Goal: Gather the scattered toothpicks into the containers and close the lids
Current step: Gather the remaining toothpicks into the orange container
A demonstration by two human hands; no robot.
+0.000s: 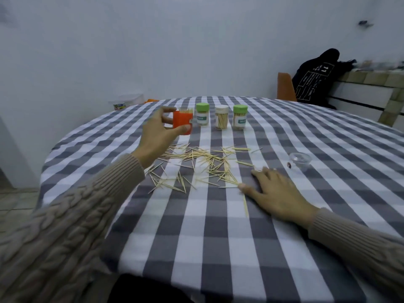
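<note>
Beige cable-knit sleeves (65,215) are seen nearest, over the round counter (218,248) covered in a grey-and-white checked cloth. At the near right, the right hand (277,193) is laid flat on the cloth, fingers (258,174) spread, touching the edge of the scattered wooden toothpicks (203,165) at the middle. At the far left, the open orange plastic container (182,122), toothpicks standing in it, is gripped by the left hand (159,134) between thumb and curled fingers. To its right, two green-lidded jars (202,114) and a white-lidded jar (221,117) are lined up, closed. A clear plastic lid (300,159) is seen at the right.
</note>
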